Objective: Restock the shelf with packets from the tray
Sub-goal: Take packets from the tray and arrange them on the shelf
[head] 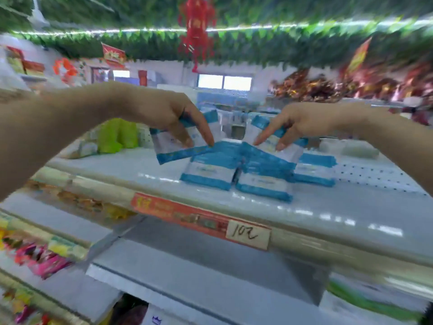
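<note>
— What do you have hold of?

— My left hand [161, 111] pinches the left-hand packet [171, 146] near its top, fingers curled over it and the forefinger straight, pointing down. It hangs tilted, with its lower blue edge slanting to the left. My right hand [302, 120] grips the right-hand packet [283, 146] in the same way, its forefinger stretched towards the middle.

— Where are they over the shelf?

— Both are above the middle of the top shelf [351, 207], right over the shelved packets [210, 170]. I count three of those lying side by side, the rightmost a little farther back. My forefinger tips come down to the far edges of the two near ones. The blur keeps me from telling whether they touch.

— How much room is around them?

— To the left, white board shows between the row and the green packs [117, 134] at the far left. To the right, perforated board runs on past the last packet. A band of board lies between the row and the near edge.

— And that near edge?

— Its front lip carries a red price strip [187, 214] ending in a handwritten tag [248, 235] that reads 102. Below it a grey lower shelf [210, 277] juts out nearer to me, and pink packs [42, 261] lie low on the left.
</note>
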`<state>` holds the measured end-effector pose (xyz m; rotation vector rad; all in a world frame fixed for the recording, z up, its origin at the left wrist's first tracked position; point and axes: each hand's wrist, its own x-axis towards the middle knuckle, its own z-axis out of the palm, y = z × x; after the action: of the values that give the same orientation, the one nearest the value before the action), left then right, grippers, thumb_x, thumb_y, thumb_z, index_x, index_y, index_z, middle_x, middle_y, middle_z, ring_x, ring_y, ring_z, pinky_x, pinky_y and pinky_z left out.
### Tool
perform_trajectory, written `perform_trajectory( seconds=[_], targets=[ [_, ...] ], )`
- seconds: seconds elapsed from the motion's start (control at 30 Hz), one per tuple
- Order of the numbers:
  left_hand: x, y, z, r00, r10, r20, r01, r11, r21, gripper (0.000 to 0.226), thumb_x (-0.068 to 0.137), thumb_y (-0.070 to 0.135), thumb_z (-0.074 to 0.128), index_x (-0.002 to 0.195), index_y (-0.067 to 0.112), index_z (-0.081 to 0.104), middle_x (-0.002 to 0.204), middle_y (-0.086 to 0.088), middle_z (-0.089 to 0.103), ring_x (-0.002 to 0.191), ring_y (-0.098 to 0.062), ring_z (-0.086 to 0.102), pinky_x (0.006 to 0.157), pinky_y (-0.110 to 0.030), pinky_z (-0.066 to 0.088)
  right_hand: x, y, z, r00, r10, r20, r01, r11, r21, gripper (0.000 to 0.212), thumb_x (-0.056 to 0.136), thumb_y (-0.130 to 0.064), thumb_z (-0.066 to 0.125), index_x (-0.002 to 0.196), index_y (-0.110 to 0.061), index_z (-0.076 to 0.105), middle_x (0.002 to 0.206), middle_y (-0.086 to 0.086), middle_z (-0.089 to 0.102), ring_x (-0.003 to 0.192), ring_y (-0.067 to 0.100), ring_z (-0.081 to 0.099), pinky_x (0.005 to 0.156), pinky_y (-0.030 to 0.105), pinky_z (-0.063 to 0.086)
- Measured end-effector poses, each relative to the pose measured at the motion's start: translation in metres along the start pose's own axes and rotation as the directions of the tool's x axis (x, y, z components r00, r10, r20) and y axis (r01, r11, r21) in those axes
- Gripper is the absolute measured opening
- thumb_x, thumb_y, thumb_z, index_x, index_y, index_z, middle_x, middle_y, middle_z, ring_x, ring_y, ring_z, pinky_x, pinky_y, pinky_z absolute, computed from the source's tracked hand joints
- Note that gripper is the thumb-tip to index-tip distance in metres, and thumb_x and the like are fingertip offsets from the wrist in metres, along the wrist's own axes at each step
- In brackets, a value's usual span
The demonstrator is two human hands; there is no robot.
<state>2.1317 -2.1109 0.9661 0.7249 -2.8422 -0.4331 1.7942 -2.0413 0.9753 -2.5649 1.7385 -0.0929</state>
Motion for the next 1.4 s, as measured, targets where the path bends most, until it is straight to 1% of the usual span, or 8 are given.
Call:
perform_trajectory(
  seconds=[0.23, 0.47, 0.6, 0.8, 0.9, 1.07, 1.23, 1.4],
  targets=[
    [0.098, 0.054, 0.029, 0.992, 0.122, 0.043, -0.122, 0.992, 0.016, 0.036, 0.093, 0.018, 0.075, 0.112, 0.049, 0.076, 0.094, 0.027, 0.070, 0.075, -0.005, 0.066, 0.064, -0.022, 0.052, -0.081, 0.114, 0.021, 0.961, 0.271, 0.062, -0.275, 0.960, 0.058, 0.048, 0.092, -0.018, 0.076, 0.114, -0.060, 0.071, 0.128, -0.024, 0.066, 0.114, 0.015, 0.063, 0.107, 0.040, 0.048],
    [0.137, 0.067, 0.050, 0.989, 0.117, 0.089, -0.119, 0.993, 0.017, 0.036, 0.095, 0.020, 0.073, 0.111, 0.053, 0.075, 0.086, 0.029, 0.069, 0.067, -0.004, 0.065, 0.058, -0.019, 0.048, -0.057, 0.159, 0.048, 0.970, 0.231, 0.074, -0.236, 0.968, 0.083, 0.046, 0.093, -0.015, 0.075, 0.114, -0.056, 0.073, 0.129, -0.026, 0.064, 0.110, 0.011, 0.063, 0.103, 0.033, 0.048],
    [0.140, 0.068, 0.052, 0.994, 0.060, 0.088, -0.063, 0.997, 0.037, 0.036, 0.096, 0.022, 0.072, 0.112, 0.054, 0.075, 0.089, 0.029, 0.069, 0.072, -0.008, 0.068, 0.060, -0.022, 0.052, -0.036, 0.169, 0.054, 0.977, 0.180, 0.114, -0.195, 0.971, 0.141, 0.044, 0.092, -0.006, 0.073, 0.115, -0.043, 0.077, 0.117, -0.035, 0.066, 0.100, -0.010, 0.060, 0.089, 0.017, 0.042],
    [0.144, 0.065, 0.053, 0.997, 0.002, 0.075, -0.004, 0.999, 0.031, 0.037, 0.096, 0.022, 0.072, 0.110, 0.056, 0.074, 0.094, 0.026, 0.070, 0.075, -0.013, 0.070, 0.063, -0.023, 0.055, -0.019, 0.179, 0.055, 0.986, 0.103, 0.133, -0.123, 0.980, 0.154, 0.046, 0.089, -0.006, 0.076, 0.111, -0.046, 0.078, 0.130, -0.030, 0.064, 0.123, 0.005, 0.059, 0.116, 0.039, 0.039],
    [0.151, 0.065, 0.055, 0.996, -0.007, 0.085, 0.003, 0.999, 0.046, 0.037, 0.096, 0.022, 0.072, 0.111, 0.056, 0.074, 0.090, 0.029, 0.069, 0.073, -0.011, 0.069, 0.060, -0.021, 0.053, -0.018, 0.185, 0.054, 0.991, 0.085, 0.103, -0.100, 0.983, 0.154, 0.047, 0.088, -0.007, 0.077, 0.112, -0.048, 0.077, 0.129, -0.026, 0.066, 0.121, 0.010, 0.060, 0.114, 0.044, 0.042],
    [0.165, 0.070, 0.056, 0.996, 0.005, 0.093, -0.010, 0.998, 0.056, 0.036, 0.097, 0.021, 0.072, 0.112, 0.054, 0.074, 0.092, 0.028, 0.071, 0.074, -0.011, 0.069, 0.063, -0.022, 0.053, -0.020, 0.198, 0.042, 0.996, 0.090, 0.025, -0.093, 0.978, 0.186, 0.047, 0.091, -0.008, 0.075, 0.112, -0.050, 0.075, 0.118, 0.013, 0.067, 0.103, 0.040, 0.060, 0.102, 0.056, 0.049],
    [0.188, 0.082, 0.058, 0.994, 0.043, 0.105, -0.047, 0.998, 0.041, 0.037, 0.097, 0.018, 0.072, 0.115, 0.050, 0.075, 0.101, 0.023, 0.072, 0.079, -0.010, 0.071, 0.065, -0.022, 0.055, -0.040, 0.201, 0.022, 0.992, 0.125, -0.030, -0.116, 0.969, 0.217, 0.048, 0.092, 0.002, 0.070, 0.111, -0.042, 0.078, 0.112, -0.011, 0.072, 0.096, 0.025, 0.063, 0.088, 0.029, 0.053],
    [0.231, 0.102, 0.060, 0.980, 0.117, 0.160, -0.126, 0.991, 0.049, 0.038, 0.099, 0.013, 0.069, 0.126, 0.039, 0.072, 0.117, 0.023, 0.071, 0.088, -0.005, 0.073, 0.070, -0.013, 0.053, -0.064, 0.208, 0.012, 0.977, 0.206, -0.058, -0.193, 0.965, 0.180, 0.055, 0.093, 0.006, 0.065, 0.117, -0.043, 0.075, 0.106, -0.025, 0.071, 0.094, 0.016, 0.067, 0.091, 0.031, 0.057]
  ],
)
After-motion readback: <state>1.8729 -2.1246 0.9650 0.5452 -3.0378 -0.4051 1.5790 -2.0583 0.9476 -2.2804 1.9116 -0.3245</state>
